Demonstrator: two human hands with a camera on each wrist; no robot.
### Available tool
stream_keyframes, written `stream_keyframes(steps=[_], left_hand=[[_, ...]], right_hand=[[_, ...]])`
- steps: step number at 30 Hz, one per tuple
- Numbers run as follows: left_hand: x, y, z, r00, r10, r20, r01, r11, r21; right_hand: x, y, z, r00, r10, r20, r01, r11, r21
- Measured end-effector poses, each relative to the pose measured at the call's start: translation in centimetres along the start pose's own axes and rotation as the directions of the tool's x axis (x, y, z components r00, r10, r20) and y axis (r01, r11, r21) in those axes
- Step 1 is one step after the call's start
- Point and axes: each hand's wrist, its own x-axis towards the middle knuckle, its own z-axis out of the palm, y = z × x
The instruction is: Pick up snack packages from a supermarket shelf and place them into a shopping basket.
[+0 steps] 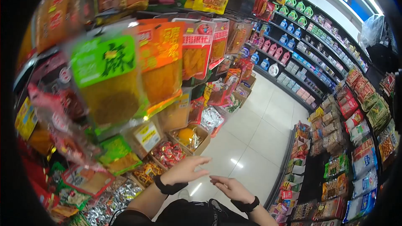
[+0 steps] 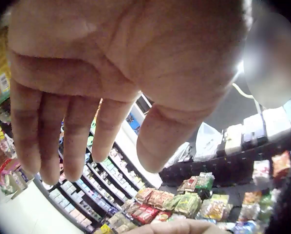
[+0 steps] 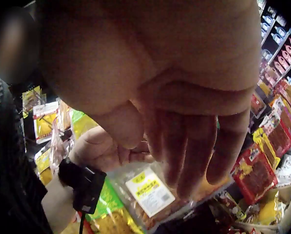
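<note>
Both bare hands hang in front of the body at the bottom of the head view, a small gap between them, neither holding anything. The left hand (image 1: pixel 186 171) has its fingers stretched toward the aisle; the left wrist view shows its bare palm (image 2: pixel 126 58) and straight fingers. Facing it, the right hand (image 1: pixel 231 187) has loosely bent, relaxed fingers, and its palm is bare in the right wrist view. Nearest the left hand is a box of red-wrapped candies (image 1: pixel 168 152). Above hang a green-topped snack packet (image 1: pixel 106 79) and an orange snack packet (image 1: pixel 161 62).
Packaged snacks fill the left rack, with cardboard boxes (image 1: pixel 201 144) of goods below. A tiled floor (image 1: pixel 247 142) runs down the aisle. Bagged foods (image 1: pixel 335 163) line the right shelf. Detergent bottles (image 1: pixel 274 50) stand on the far shelves, and a clear plastic bag (image 1: pixel 372 31) hangs upper right.
</note>
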Motion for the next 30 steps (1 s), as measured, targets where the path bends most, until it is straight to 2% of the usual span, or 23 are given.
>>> stream_keyframes(steps=[2,4,6,8,10,11,13,14,16,17,18,21,22,24,25,26,29,30], left_hand=[[4.3,0.1,-2.6,0.994,-0.047,-0.101,0.04,0.997,-0.066],[8.0,1.7,-5.2,0.975,-0.047,-0.217,0.051,0.999,0.016],[10.9,0.4,-6.1,0.974,-0.032,-0.223,0.041,0.998,0.039],[13.6,0.3,-6.8,0.941,0.003,-0.339,0.019,0.998,0.062],[16.1,-0.4,-7.2,0.945,-0.006,-0.327,0.037,0.996,0.087],[17.4,-0.6,-7.2,0.935,0.005,-0.355,0.032,0.995,0.098],[20.0,-0.7,-7.4,0.922,0.006,-0.387,0.061,0.985,0.161],[21.4,-1.2,-7.2,0.913,0.0,-0.407,0.076,0.982,0.171],[24.7,-2.7,-6.3,0.824,0.04,-0.565,0.097,0.973,0.211],[26.3,-3.0,-6.2,0.801,0.021,-0.598,0.131,0.969,0.21],[28.0,-3.2,-6.0,0.745,0.009,-0.667,0.189,0.956,0.224],[33.1,-4.7,-5.5,0.532,0.009,-0.847,0.291,0.937,0.193],[34.6,-5.0,-5.6,0.453,0.035,-0.891,0.29,0.939,0.185],[36.4,-6.0,-5.9,0.342,0.016,-0.94,0.308,0.943,0.128],[37.5,-5.1,-6.1,0.303,0.007,-0.953,0.142,0.989,0.052],[38.4,-5.2,-6.2,0.254,-0.012,-0.967,0.117,0.993,0.019],[39.5,-5.6,-6.3,0.186,-0.038,-0.982,0.102,0.995,-0.019],[39.8,-5.2,-6.3,0.187,-0.161,-0.969,0.095,0.985,-0.146]], right_hand=[[2.8,-0.5,-3.9,0.998,-0.008,-0.065,0.009,1.0,0.022],[5.6,0.1,-6.4,0.992,-0.024,-0.123,0.032,0.998,0.062],[8.8,2.3,-8.9,0.977,-0.065,-0.204,0.105,0.976,0.192],[12.0,3.4,-12.0,0.97,-0.106,-0.221,0.152,0.967,0.205],[15.7,4.8,-15.8,0.937,-0.158,-0.311,0.226,0.954,0.198],[17.5,5.2,-17.7,0.94,-0.166,-0.298,0.233,0.951,0.203],[21.6,5.6,-21.9,0.848,-0.249,-0.467,0.406,0.872,0.272],[23.5,5.3,-23.8,0.853,-0.266,-0.448,0.416,0.866,0.278],[26.6,4.5,-27.7,0.811,-0.284,-0.511,0.485,0.815,0.316],[27.9,4.0,-29.3,0.823,-0.26,-0.506,0.478,0.797,0.369],[29.7,4.4,-31.0,0.825,-0.311,-0.471,0.505,0.78,0.37],[34.5,4.7,-35.1,0.855,-0.322,-0.407,0.476,0.8,0.366],[35.8,4.9,-36.1,0.853,-0.365,-0.372,0.491,0.802,0.339],[38.5,5.2,-37.2,0.861,-0.419,-0.287,0.502,0.788,0.356],[39.5,5.2,-37.6,0.862,-0.446,-0.242,0.506,0.784,0.36],[40.5,5.2,-37.9,0.872,-0.444,-0.205,0.488,0.776,0.398],[42.1,5.3,-37.9,0.85,-0.512,-0.125,0.514,0.752,0.413],[41.9,4.8,-38.0,0.832,-0.545,-0.104,0.535,0.738,0.411]])
